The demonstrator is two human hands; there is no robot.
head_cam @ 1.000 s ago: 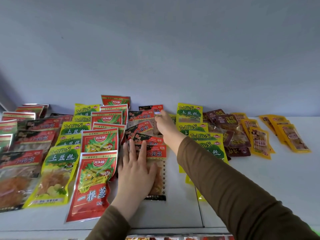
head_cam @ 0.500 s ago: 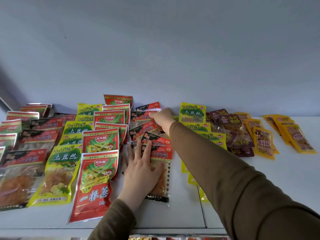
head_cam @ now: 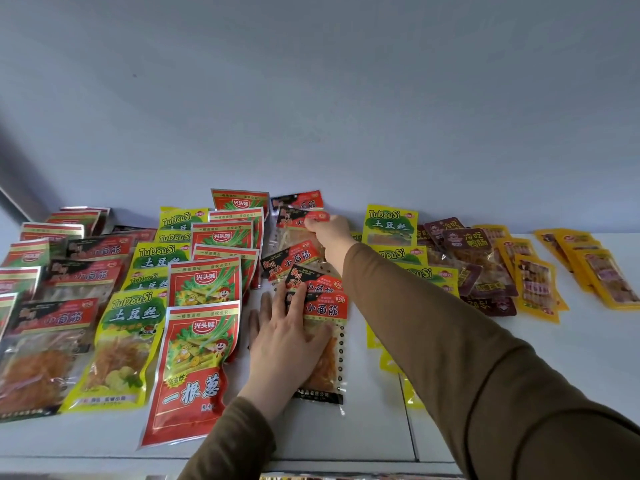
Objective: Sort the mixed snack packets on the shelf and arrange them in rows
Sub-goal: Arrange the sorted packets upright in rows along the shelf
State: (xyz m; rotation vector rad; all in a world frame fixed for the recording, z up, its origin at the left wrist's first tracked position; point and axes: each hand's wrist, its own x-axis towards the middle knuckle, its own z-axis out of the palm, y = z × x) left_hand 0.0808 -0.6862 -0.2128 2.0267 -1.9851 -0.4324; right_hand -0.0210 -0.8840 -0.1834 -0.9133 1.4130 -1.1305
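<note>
Here, right hand (head_cam: 329,232) pinching a black-and-red packet (head_cam: 299,219) at the back of the white shelf (head_cam: 381,431), left hand (head_cam: 287,337) flat, fingers straight, pressing the nearest black-and-red packet (head_cam: 325,341), red row (head_cam: 204,327) just beside

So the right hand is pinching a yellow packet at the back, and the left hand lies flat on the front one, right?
Not quite. The head view shows the right hand pinching a red-and-black packet at the back, not yellow. The left hand does lie flat on the front packet.
</note>
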